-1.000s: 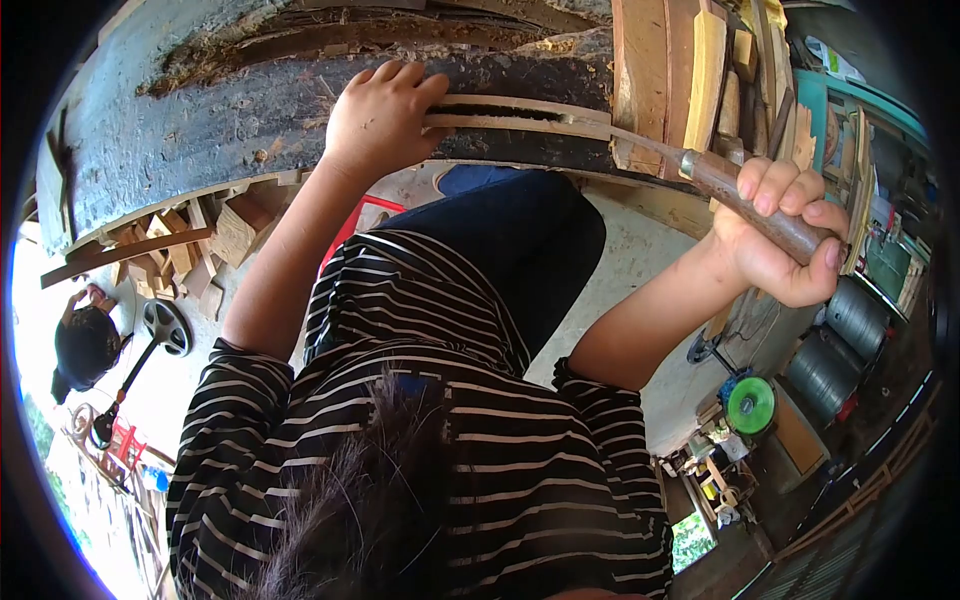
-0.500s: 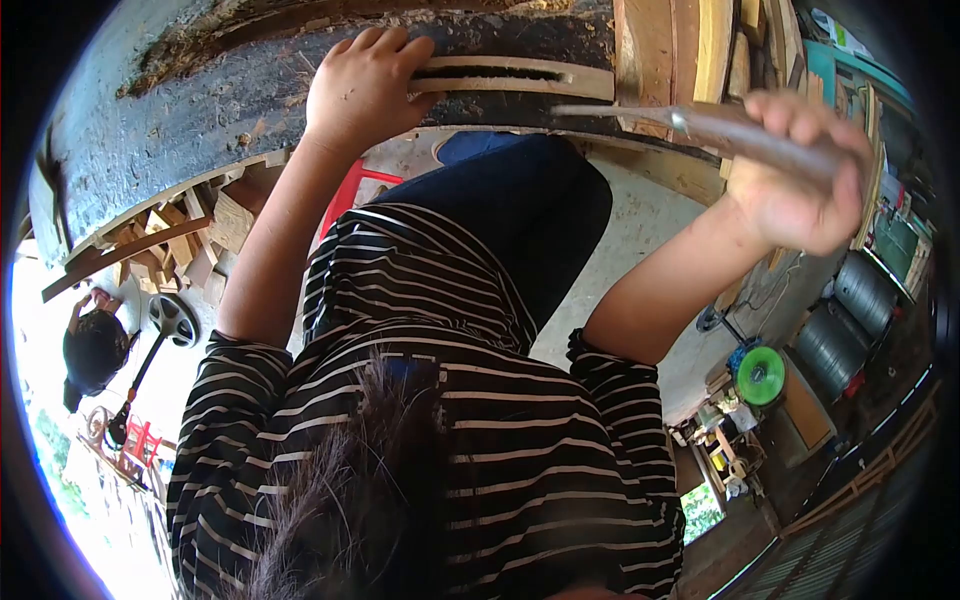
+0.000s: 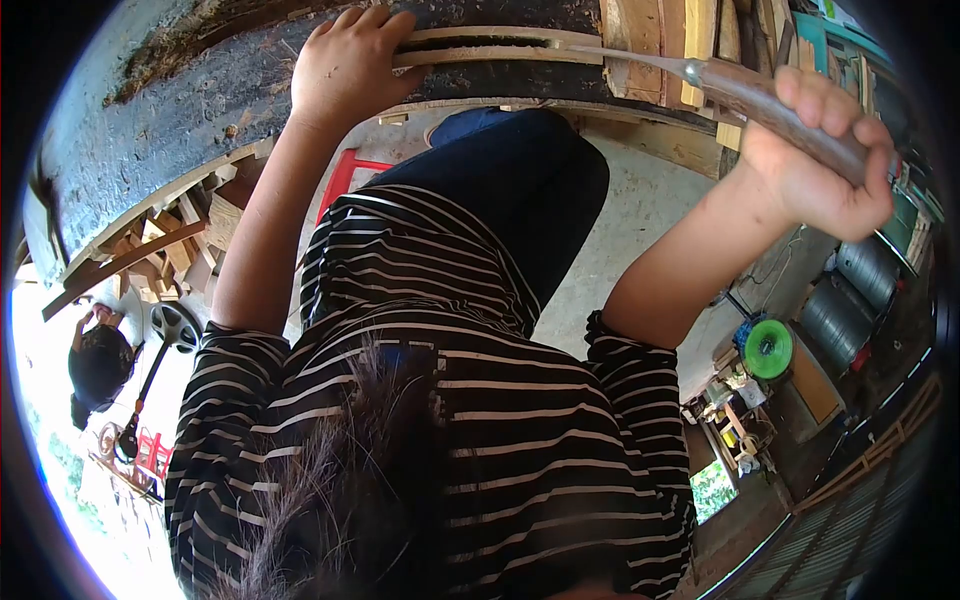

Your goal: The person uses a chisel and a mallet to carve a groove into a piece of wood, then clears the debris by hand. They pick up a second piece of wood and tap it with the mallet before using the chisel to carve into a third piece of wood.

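My left hand [image 3: 350, 65] grips the left end of a pale wooden strip [image 3: 480, 54] with a long dark slot along it. The strip lies on a dark, worn bench [image 3: 230, 110]. At the right, my right hand [image 3: 820, 150] is wrapped round the brown wooden handle of a chisel-like tool [image 3: 735, 88]. Its thin metal blade points left, and the tip meets the right end of the slot.
Several boards [image 3: 675, 50] stand at the bench's right end. Wood offcuts [image 3: 175, 245] are piled below its left edge. A red stool [image 3: 345, 180] is beside my leg. Another person [image 3: 100, 365] is at the far left, and a green disc [image 3: 768, 349] is at the right.
My right hand has moved right and slightly down. The tool's tip has gone from below the strip to the slot's right end. The strip and my left hand appear slightly higher in view.
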The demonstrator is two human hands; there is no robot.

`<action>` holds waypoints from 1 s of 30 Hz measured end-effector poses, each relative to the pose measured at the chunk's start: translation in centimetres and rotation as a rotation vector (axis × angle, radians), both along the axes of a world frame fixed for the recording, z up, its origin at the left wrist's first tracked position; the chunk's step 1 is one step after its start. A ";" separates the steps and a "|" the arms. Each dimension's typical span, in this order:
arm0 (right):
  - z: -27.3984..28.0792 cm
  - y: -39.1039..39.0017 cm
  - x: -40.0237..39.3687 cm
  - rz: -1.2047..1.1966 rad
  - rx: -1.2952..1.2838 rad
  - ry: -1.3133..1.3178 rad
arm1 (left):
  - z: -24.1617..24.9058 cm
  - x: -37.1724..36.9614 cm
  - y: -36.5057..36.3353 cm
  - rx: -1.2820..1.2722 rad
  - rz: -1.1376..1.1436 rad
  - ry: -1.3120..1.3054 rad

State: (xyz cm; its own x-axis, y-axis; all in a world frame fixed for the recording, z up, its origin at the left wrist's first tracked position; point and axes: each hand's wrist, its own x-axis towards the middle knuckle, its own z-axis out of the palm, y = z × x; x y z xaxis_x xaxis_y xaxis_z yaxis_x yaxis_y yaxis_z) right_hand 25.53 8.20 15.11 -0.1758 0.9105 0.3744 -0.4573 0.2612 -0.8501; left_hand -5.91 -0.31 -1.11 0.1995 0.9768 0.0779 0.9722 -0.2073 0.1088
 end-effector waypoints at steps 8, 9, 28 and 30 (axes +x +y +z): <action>1.3 0.2 0.0 -0.019 0.021 0.015 | -0.7 -0.3 -0.1 0.081 -0.013 -0.018; 1.5 0.3 0.1 -0.022 0.015 0.028 | -0.6 -0.2 -0.1 0.081 -0.006 -0.019; 0.3 2.0 -1.1 0.162 0.034 -0.160 | 0.2 0.1 0.1 0.003 0.018 0.012; 0.8 2.4 -1.1 0.179 0.034 -0.177 | 0.3 0.2 0.2 -0.010 0.017 0.015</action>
